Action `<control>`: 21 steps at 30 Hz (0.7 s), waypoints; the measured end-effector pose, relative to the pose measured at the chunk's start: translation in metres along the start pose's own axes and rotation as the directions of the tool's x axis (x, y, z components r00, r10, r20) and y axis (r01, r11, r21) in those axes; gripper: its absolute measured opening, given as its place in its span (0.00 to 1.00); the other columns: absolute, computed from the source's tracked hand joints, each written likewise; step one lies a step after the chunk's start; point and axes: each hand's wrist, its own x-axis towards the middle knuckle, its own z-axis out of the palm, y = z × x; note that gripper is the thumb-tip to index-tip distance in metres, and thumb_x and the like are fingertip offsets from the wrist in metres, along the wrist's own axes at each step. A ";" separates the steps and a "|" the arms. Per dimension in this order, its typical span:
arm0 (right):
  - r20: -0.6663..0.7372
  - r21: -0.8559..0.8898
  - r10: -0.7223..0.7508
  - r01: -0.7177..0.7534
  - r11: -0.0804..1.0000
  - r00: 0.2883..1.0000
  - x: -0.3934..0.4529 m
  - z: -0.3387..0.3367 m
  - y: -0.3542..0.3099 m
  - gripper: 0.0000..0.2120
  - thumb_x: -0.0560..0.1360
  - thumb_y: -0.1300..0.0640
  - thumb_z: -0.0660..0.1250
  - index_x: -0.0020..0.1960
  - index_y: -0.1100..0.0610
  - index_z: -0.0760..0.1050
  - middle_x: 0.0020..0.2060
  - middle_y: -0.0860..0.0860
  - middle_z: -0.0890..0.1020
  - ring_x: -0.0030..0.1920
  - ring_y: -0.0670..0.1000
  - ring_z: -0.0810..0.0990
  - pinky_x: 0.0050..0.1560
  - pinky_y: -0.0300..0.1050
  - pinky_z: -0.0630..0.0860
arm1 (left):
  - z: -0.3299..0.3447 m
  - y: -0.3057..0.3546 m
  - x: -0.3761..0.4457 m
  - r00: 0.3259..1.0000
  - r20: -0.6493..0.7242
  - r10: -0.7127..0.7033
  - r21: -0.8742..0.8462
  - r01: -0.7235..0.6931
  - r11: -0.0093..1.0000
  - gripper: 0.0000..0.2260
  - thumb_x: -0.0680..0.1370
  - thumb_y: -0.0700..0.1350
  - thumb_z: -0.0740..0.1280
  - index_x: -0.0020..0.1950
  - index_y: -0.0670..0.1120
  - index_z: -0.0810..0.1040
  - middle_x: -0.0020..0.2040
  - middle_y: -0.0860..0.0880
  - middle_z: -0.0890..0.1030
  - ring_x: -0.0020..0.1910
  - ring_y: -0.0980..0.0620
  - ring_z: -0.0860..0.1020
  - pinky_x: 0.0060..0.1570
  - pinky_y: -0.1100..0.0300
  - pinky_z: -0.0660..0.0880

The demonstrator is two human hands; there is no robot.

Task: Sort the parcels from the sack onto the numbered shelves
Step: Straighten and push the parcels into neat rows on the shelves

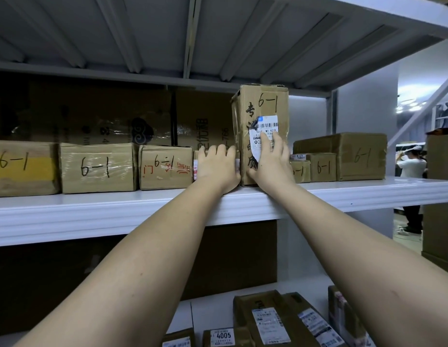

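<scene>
Tall parcel (261, 126) stands wedged between short boxes (165, 167), seemingly touching.

White metal shelving (243, 204) across the whole view, ribbed grey underside of the upper shelf (168, 33) overhead. Past the right end, a pale grey wall (365, 111), bright ceiling lights (410, 105), a slanted white beam (423, 108), and a person standing (412, 181) on the light floor (405, 240).

The upright box (261, 131) is brown cardboard with black handwriting and a white barcode label. At nine o'clock from it, one brown box (22, 167) bears a yellow band and another (165, 167) red marks. The shelf (118, 209) is white.
</scene>
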 end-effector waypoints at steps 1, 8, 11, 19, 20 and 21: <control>-0.001 -0.002 0.002 -0.002 1.000 1.000 0.001 0.001 -0.001 0.42 0.75 0.52 0.69 0.78 0.53 0.46 0.77 0.54 0.46 0.76 0.59 0.46 0.70 0.57 0.63 | 0.000 0.000 0.000 1.000 -0.001 -0.001 0.001 0.001 1.000 0.24 0.80 0.53 0.55 0.75 0.48 0.59 0.71 0.45 0.67 0.71 0.45 0.63 0.73 0.44 0.51; 0.002 -0.044 0.015 -0.015 0.999 1.000 0.007 0.007 -0.003 0.43 0.74 0.51 0.70 0.78 0.54 0.45 0.77 0.54 0.46 0.76 0.59 0.46 0.70 0.54 0.63 | 0.001 0.000 -0.001 1.000 -0.011 0.000 -0.002 0.000 1.000 0.24 0.80 0.53 0.56 0.75 0.48 0.60 0.70 0.46 0.67 0.71 0.45 0.63 0.73 0.45 0.52; -0.002 -0.066 0.024 -0.024 0.998 1.000 0.009 0.009 -0.005 0.43 0.75 0.50 0.70 0.78 0.53 0.44 0.77 0.53 0.46 0.76 0.59 0.47 0.69 0.53 0.65 | 0.001 0.000 -0.001 1.000 -0.020 -0.002 -0.005 0.002 1.000 0.23 0.80 0.53 0.55 0.75 0.48 0.60 0.70 0.46 0.68 0.71 0.45 0.63 0.73 0.44 0.51; 0.010 -0.084 0.035 -0.034 0.996 0.999 0.011 0.014 -0.007 0.43 0.75 0.51 0.69 0.78 0.53 0.44 0.77 0.54 0.46 0.76 0.60 0.47 0.69 0.53 0.64 | 0.000 -0.001 -0.002 1.000 -0.005 -0.002 0.003 0.002 1.000 0.25 0.80 0.53 0.56 0.76 0.48 0.59 0.71 0.46 0.67 0.71 0.45 0.62 0.73 0.45 0.51; 0.011 -0.080 0.037 -0.036 0.996 0.999 0.011 0.014 -0.006 0.42 0.75 0.51 0.69 0.78 0.54 0.44 0.77 0.54 0.46 0.76 0.60 0.47 0.69 0.53 0.64 | 0.000 -0.001 -0.002 1.000 0.003 -0.001 0.007 0.001 1.000 0.25 0.79 0.53 0.56 0.76 0.48 0.59 0.71 0.46 0.66 0.72 0.46 0.62 0.73 0.45 0.50; 0.011 -0.075 0.038 -0.037 0.997 0.999 0.011 0.014 -0.006 0.42 0.75 0.52 0.69 0.78 0.54 0.44 0.77 0.54 0.46 0.76 0.60 0.47 0.69 0.53 0.65 | -0.001 0.000 -0.002 1.000 0.008 0.001 0.010 -0.001 1.000 0.26 0.79 0.53 0.57 0.76 0.48 0.59 0.71 0.46 0.66 0.72 0.46 0.62 0.73 0.45 0.50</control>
